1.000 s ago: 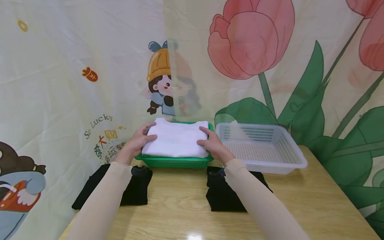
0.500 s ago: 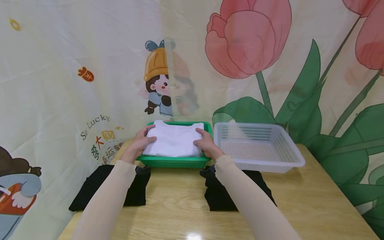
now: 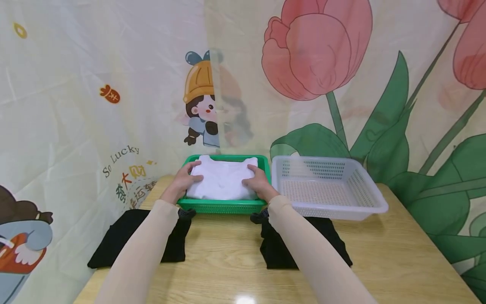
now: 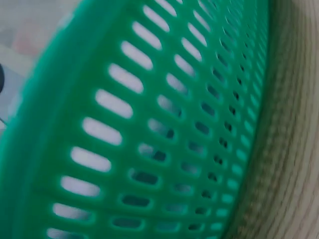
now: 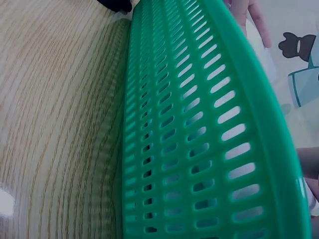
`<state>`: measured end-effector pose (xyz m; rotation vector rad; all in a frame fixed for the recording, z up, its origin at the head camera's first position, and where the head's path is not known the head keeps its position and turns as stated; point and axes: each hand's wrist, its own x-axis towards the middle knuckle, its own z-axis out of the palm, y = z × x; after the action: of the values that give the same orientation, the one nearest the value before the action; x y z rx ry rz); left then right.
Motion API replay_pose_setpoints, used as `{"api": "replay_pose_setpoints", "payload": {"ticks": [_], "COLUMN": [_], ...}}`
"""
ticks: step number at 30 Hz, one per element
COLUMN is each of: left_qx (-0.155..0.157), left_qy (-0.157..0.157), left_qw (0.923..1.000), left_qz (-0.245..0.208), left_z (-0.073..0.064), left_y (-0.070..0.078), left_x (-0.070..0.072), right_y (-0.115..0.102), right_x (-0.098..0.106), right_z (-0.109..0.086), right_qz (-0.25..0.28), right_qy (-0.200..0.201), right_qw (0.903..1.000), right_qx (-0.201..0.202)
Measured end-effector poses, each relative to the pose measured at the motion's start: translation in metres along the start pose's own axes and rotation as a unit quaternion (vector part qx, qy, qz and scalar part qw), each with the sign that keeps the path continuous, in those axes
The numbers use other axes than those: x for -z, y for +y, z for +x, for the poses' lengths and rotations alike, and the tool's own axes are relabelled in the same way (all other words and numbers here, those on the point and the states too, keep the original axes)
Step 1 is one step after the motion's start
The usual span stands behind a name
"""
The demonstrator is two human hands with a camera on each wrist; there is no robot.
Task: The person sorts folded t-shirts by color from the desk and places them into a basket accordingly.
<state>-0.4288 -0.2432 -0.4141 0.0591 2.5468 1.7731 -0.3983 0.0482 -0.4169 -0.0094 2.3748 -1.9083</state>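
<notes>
A folded white shirt (image 3: 223, 180) with a neckline-like dip at its far edge lies within the green basket (image 3: 222, 207). My left hand (image 3: 183, 181) grips its left side, thumb on top and fingers spread toward the far corner. On the opposite side, my right hand (image 3: 262, 182) holds the shirt the same way. White cloth shows through the slots of the basket wall (image 4: 119, 104) in the left wrist view. In the right wrist view, the near wall (image 5: 189, 114) fills the middle, with parts of fingers beyond the rim.
A white slotted basket (image 3: 326, 207) stands right beside the green one. Folded black garments lie on the wooden table (image 3: 224, 253), one at the left (image 3: 123, 232) and one at the right (image 3: 279, 249), partly under my forearms. A printed curtain (image 3: 152, 63) hangs behind.
The white shirt has come down into the green basket, with more of the basket's rim showing around it. Both hands have lowered with it and drawn slightly closer together.
</notes>
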Motion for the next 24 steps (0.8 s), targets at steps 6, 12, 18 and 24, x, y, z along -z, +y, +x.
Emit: {"api": "replay_pose_setpoints", "payload": {"ticks": [6, 12, 18, 24], "left_qx": [-0.018, 0.003, 0.013, -0.022], "left_qy": [-0.014, -0.013, -0.026, -0.045], "left_qw": [0.9991, 0.9979, 0.9954, 0.9942], "left_qz": [0.037, 0.064, 0.091, 0.095], "left_z": [0.002, 0.003, -0.001, -0.017], "left_y": [-0.005, -0.009, -0.006, 0.014], "left_x": [-0.002, -0.006, -0.005, 0.002], "right_y": [0.004, 0.006, -0.004, -0.031], "right_x": [-0.005, -0.006, 0.002, 0.027], "right_z": [0.004, -0.001, -0.012, -0.03], "right_qz": [-0.028, -0.032, -0.056, -0.105], "right_qy": [-0.009, -0.042, -0.095, -0.153], "right_qw": [0.9995, 0.9986, 0.9935, 0.9825], "right_qx": [-0.006, -0.008, -0.025, -0.005]}}
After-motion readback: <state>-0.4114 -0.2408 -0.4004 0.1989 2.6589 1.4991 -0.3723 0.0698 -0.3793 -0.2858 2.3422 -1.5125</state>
